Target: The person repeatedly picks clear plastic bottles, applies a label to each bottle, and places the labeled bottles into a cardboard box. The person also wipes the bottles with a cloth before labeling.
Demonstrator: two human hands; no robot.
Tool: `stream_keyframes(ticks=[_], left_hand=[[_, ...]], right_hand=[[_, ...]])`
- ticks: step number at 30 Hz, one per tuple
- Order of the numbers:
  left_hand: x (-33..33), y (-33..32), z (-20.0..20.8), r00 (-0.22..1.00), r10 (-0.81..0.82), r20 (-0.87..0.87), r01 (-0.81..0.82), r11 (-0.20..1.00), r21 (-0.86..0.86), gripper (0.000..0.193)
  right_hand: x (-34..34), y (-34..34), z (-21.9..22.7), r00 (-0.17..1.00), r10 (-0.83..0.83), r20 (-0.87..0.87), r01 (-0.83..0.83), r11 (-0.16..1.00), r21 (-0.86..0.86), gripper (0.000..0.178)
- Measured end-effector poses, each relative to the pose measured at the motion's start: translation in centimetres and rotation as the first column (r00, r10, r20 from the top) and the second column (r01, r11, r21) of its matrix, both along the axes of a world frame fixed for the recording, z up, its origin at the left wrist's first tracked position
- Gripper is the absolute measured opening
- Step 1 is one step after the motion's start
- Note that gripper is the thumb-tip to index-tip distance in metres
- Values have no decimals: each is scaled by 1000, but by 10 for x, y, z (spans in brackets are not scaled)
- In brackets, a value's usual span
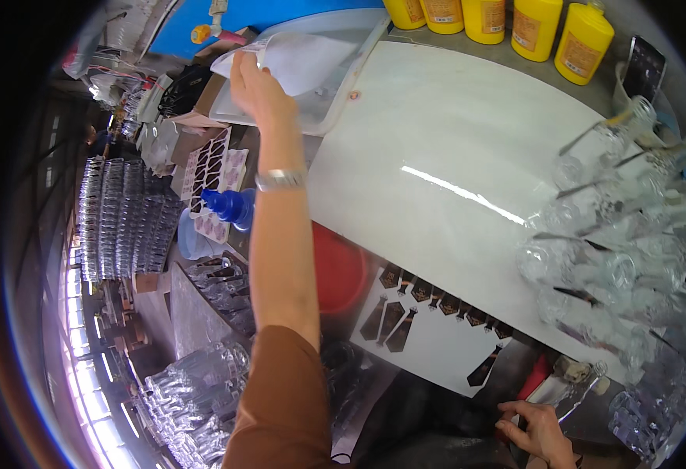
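Observation:
My left hand (261, 90) reaches far forward, its fingers closed on the edge of a white sheet (308, 62). That sheet lies curved over a translucent plastic tub (331, 113), partly inside it. Down at the lower right, my right hand (542, 434) hangs with its fingers loosely bent and apart, and nothing shows in them. Beyond it lies a white decal sheet (441, 356) carrying several black tie-shaped and pointed decals with gold marks. A red basin (339, 270) shows beside my left forearm, which hides part of it.
A glossy white board (429, 133) covers the middle of the table. Clear glassware (616, 273) crowds the right side. Several yellow bottles (534, 27) line the back, near a phone (644, 70). A blue-capped bottle (234, 207) stands left of my forearm. More stacked glassware (124, 219) is farther left.

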State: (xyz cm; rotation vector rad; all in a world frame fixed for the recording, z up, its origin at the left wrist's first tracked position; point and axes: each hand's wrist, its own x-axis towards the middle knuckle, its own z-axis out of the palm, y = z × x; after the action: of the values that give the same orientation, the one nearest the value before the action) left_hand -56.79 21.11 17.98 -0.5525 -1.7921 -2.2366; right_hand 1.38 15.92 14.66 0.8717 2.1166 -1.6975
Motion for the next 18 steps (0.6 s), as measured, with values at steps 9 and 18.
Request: stream_keyframes(ticks=[9, 18], left_hand=[[319, -99, -48, 984, -151, 92, 170, 951, -257, 52], [421, -158, -94, 584, -237, 776, 546, 823, -159, 41]], right_hand=[[43, -10, 11, 998, -14, -53, 19, 996, 85, 33], [64, 0, 23, 999, -13, -30, 16, 993, 113, 32]])
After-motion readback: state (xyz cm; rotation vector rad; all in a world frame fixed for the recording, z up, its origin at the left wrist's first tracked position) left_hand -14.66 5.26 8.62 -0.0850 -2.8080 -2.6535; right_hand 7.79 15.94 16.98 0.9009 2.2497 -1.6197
